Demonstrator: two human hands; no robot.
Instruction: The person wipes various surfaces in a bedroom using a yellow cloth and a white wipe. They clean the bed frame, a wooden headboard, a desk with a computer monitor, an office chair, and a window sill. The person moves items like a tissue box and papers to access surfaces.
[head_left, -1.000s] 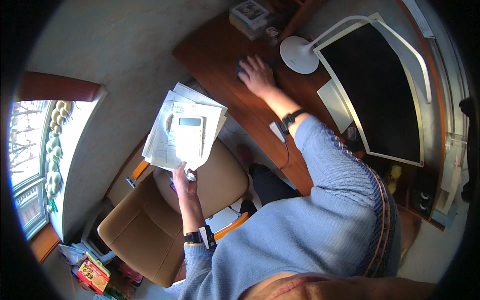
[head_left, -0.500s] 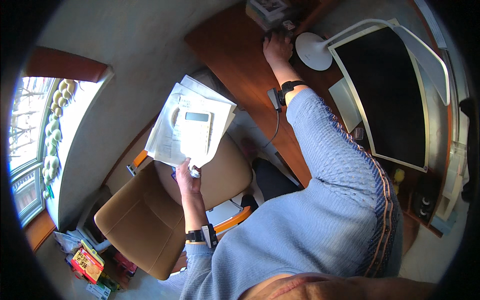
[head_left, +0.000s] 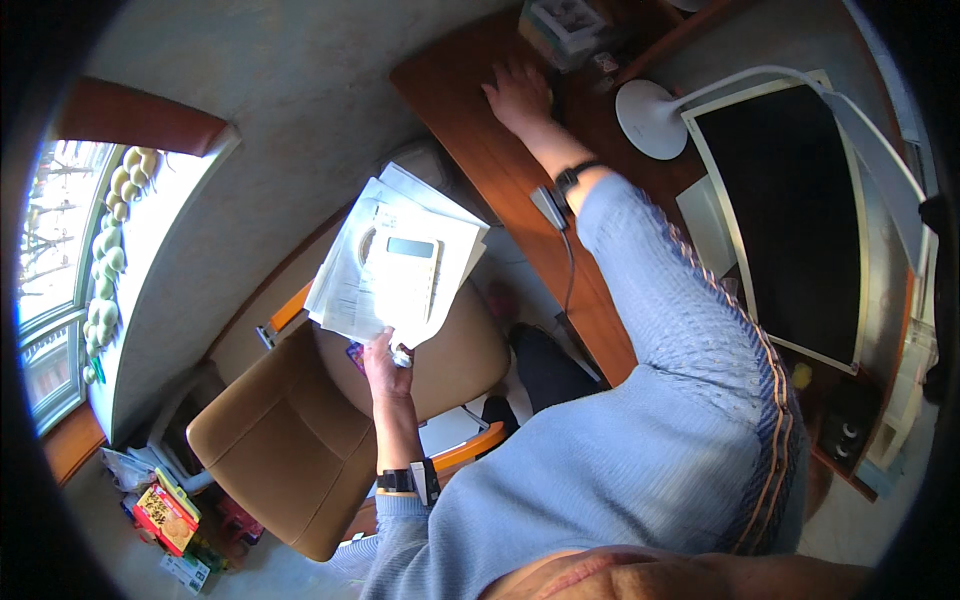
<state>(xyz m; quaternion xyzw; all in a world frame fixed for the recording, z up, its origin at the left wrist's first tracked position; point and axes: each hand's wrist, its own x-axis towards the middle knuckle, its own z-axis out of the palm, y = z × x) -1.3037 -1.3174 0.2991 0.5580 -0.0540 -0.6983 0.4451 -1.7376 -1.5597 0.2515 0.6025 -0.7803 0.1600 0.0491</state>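
My left hand is closed on the lower edge of a stack of white papers, held over the chair seat. A white calculator with a grey display lies on the papers, and a round ring-like shape shows beside it. A small crumpled white thing sticks out by the fingers; its kind is unclear. My right hand rests palm down on the brown wooden desk, fingers spread, with nothing seen in it. Near it stands a clear box with things inside.
A white desk lamp and a dark-screened monitor stand on the desk's right. A brown chair with orange armrests is at my left. Colourful packages sit on the floor, lower left. A small grey device with a cable lies near my right wrist.
My right hand has slid left across the desk, away from the lamp, and its fingers have spread. The left hand still holds the papers and calculator. The whole view has shifted slightly.
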